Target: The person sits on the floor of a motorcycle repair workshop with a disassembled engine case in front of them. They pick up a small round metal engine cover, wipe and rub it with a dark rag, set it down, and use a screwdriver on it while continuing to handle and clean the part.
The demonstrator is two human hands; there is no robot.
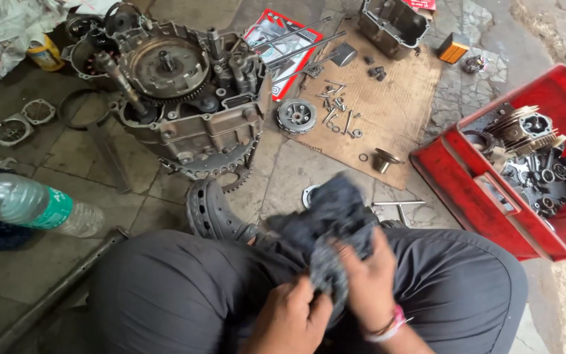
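Both my hands are bunched in a dark, dirty rag (329, 219) over my lap. My left hand (291, 314) grips the rag's lower end from below. My right hand (369, 278) presses on it from the right, fingers curled into the cloth; whether a part is wrapped inside is hidden. A pink and white band sits on my right wrist. I squat in dark trousers, with a black rubber clog (214, 210) just ahead of my knee. An opened motorcycle engine (188, 98) stands on the floor beyond it.
A cardboard sheet (404, 98) holds bolts, washers, a clutch part (296, 115) and long studs. A red crate (450, 170) of engine parts sits right. A plastic water bottle (31, 204) lies left. A T-handle tool (397, 206), gasket covers (21, 121) and an engine cover (393, 25) lie about.
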